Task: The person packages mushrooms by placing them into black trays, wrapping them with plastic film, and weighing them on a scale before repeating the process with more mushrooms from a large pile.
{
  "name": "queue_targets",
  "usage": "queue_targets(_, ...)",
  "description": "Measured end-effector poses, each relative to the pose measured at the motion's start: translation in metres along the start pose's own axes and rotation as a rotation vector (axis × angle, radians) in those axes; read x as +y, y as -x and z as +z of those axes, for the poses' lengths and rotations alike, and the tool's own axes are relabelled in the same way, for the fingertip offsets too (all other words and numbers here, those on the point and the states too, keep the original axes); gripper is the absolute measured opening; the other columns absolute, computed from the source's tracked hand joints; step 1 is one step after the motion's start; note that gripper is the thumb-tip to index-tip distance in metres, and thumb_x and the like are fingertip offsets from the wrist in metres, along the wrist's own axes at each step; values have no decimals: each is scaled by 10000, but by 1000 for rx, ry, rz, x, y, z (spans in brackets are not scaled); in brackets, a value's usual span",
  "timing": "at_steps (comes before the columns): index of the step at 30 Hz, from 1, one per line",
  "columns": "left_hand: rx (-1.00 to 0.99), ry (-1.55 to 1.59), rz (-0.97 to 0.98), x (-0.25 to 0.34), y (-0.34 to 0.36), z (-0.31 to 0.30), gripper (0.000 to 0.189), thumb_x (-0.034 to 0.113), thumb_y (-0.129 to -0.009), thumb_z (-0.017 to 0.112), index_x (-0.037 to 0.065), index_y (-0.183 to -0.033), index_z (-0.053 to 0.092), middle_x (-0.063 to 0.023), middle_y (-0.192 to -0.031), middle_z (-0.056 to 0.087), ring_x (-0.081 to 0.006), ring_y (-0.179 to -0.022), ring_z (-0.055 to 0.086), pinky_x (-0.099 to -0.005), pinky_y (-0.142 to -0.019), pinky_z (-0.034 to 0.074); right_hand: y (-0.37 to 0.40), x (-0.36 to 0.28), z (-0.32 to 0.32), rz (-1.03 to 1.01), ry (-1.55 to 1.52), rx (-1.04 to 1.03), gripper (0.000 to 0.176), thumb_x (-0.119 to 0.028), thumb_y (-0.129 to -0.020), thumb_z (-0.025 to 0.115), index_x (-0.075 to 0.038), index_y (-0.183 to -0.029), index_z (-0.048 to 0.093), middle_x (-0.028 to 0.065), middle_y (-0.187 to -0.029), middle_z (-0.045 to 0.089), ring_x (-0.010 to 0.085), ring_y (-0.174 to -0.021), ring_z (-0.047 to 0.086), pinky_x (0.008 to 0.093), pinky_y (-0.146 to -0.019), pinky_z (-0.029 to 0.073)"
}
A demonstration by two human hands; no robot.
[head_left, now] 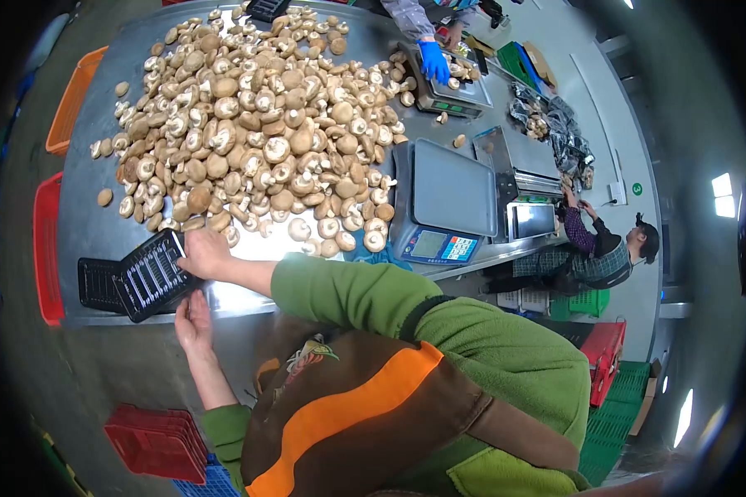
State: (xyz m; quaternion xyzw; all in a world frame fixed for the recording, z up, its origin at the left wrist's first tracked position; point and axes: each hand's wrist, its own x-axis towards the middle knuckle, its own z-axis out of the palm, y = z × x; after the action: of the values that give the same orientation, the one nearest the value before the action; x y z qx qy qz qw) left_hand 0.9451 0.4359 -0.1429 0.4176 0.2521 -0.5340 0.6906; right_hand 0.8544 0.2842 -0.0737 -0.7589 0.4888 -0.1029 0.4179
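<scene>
My right hand (pixel 205 253) grips the upper right edge of a black plastic tray (pixel 153 277), which is tilted and shows bright glints along its ribbed inside. Below it, my left hand (pixel 194 325) is palm up with fingers stretched out, their tips close to the tray's lower right corner. Another black tray (pixel 99 284) lies at the table's left corner, partly covered by the first. Just beyond my right hand spreads a large heap of shiitake mushrooms (pixel 257 124) on the metal table (pixel 83 195).
A blue scale (pixel 456 186) stands right of the heap. Behind it, a co-worker's blue-gloved hand (pixel 433 62) is over another scale (pixel 464 95). Another person (pixel 605 257) works at far right. Red crates (pixel 157 439) and an orange crate (pixel 75 99) are beside the table.
</scene>
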Motion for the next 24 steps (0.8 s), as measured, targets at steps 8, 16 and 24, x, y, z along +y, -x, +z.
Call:
queue_targets(8,52,-69,-16,-24,3,-1,220,76,-907,552,-40,-1090,514,-160,-1042,617,-233,-941,634,-314,-787,560,-5,-5,-15,-23,110,49,205,-265,-661,715,-68,-687,668,138,-754,665,310,-776,656,423,-714,523)
queue_targets(16,-134,-160,-65,-43,4,-10,237,142,-951,496,-8,-1125,552,-145,-1088,620,-219,-969,626,-313,-823,547,15,47,-53,-98,-93,-46,296,-325,-724,673,-39,-735,602,172,-756,632,344,-780,632,439,-702,495)
queue_targets(24,-305,-264,-225,-49,56,56,539,525,-973,332,138,-1317,483,-60,-1272,560,-238,-1118,564,-416,-908,481,88,139,-95,167,60,0,229,-244,-818,634,-25,-756,605,199,-742,629,371,-742,620,452,-664,481)
